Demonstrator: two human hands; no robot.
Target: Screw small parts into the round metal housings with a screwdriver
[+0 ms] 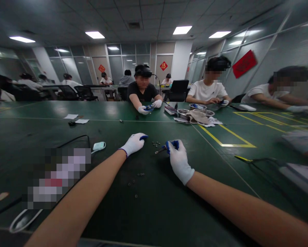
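My right hand [179, 161], in a white glove with blue palm and fingers, is closed around a thin metal rod [160, 150]. One end of the rod sticks out to the left; the rest is hidden in the glove. Just left of it lies a cluster of small nut-like metal pieces [156, 144] on the green table. Across that cluster, my left hand [133, 144], gloved the same way, rests low over the tabletop with its fingers pointing right and slightly apart. Nothing shows in it. Several similar small pieces [140, 174] are scattered nearer to me.
A pixelated item [62, 175] with a cable lies left, beside a small pale-blue device [99, 146]. Metal bowls [184, 114] with a cloth [198, 116] stand at the back right. A co-worker [143, 87] sits opposite; others sit right. Yellow tape [237, 145] marks the table.
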